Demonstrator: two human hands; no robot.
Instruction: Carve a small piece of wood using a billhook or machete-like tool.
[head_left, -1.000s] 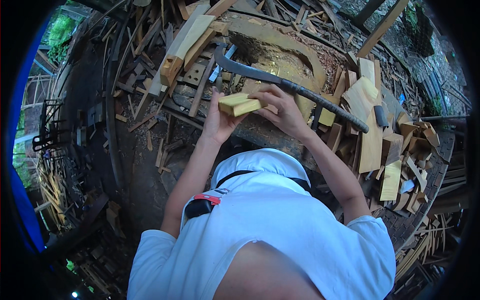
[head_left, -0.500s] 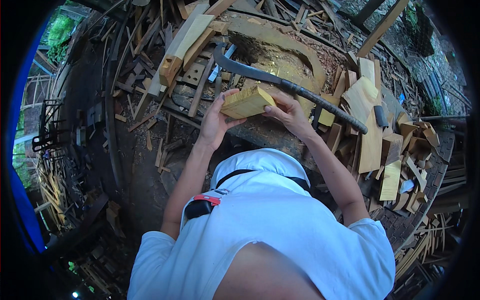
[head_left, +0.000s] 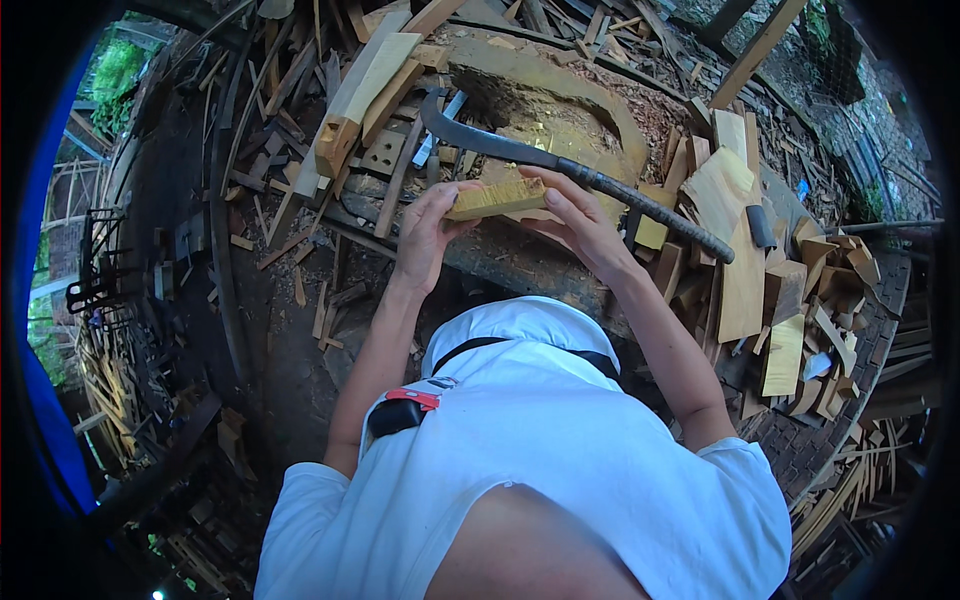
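Observation:
Between my two hands is a yellow wood block point(head_left: 497, 198), held up in front of me with a narrow, rough-looking side showing. My left hand point(head_left: 428, 232) grips its left end, thumb on the near side. At its right end my right hand point(head_left: 578, 222) pinches it, the thumb by the corner and the fingers partly behind. Just beyond the block a billhook point(head_left: 590, 178) with a dark hooked blade and a long wrapped handle lies across the worn chopping block point(head_left: 600, 100). The handle's end reaches over wood pieces at right.
Stacked offcuts and a broad pale board point(head_left: 738, 290) lie to the right, with a short dark cylinder point(head_left: 761, 228) on them. Long timbers point(head_left: 360, 100) lean at the upper left. Wood scraps point(head_left: 300, 285) litter the ground at left. A red-and-black tape measure point(head_left: 405, 408) is at my waist.
The wood block has been tipped in my hands, so its broad face has turned out of sight and a narrow side shows. My right fingers have shifted; the billhook stays put.

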